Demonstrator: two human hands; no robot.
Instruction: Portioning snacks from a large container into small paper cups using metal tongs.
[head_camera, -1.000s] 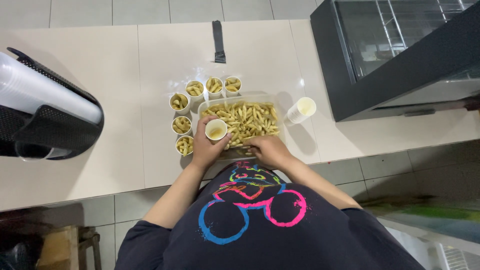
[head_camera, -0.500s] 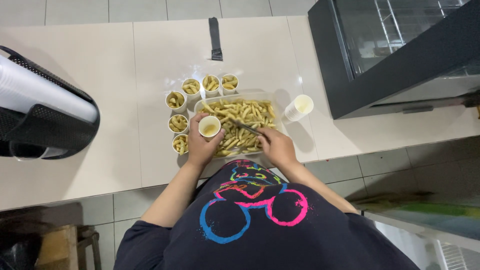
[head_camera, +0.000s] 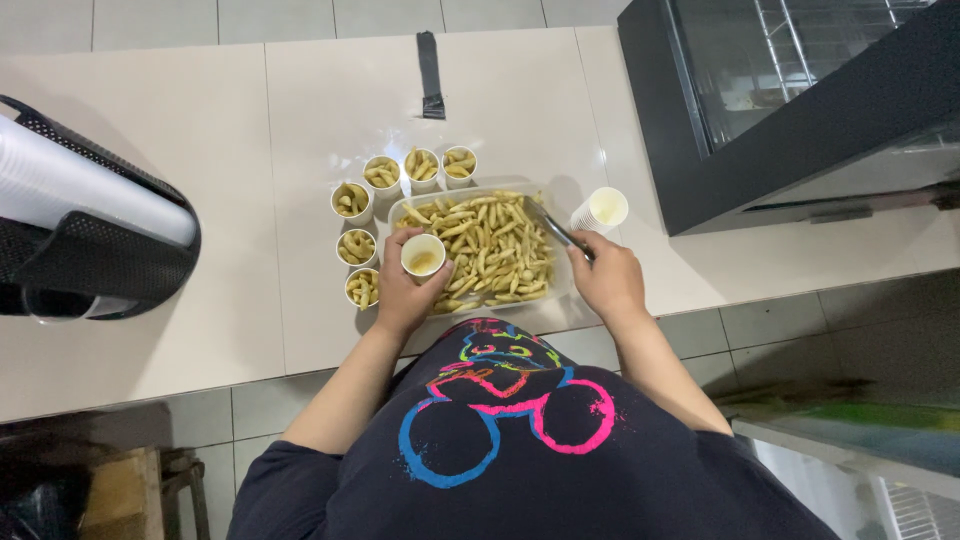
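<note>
**A food-preparation counter in a catering or snack kitchen**

A long pale counter (head_camera: 200, 120) runs above a tiled floor (head_camera: 780, 330). On the counter sits a clear tray of fried strips (head_camera: 485, 250). Left of and behind the tray stand small paper cups (head_camera: 357, 245) filled with portions. Right of the tray stands a dark glass-fronted cabinet (head_camera: 800, 90) with wire racks; far left, a black mesh holder of stacked white cups (head_camera: 90, 230).

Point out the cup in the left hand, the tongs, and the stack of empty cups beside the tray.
cup (head_camera: 423, 255), head view, on its open mouth.
tongs (head_camera: 552, 226), head view, on the metal arms above the tray.
stack of empty cups (head_camera: 602, 209), head view, on the top cup's rim.
</note>
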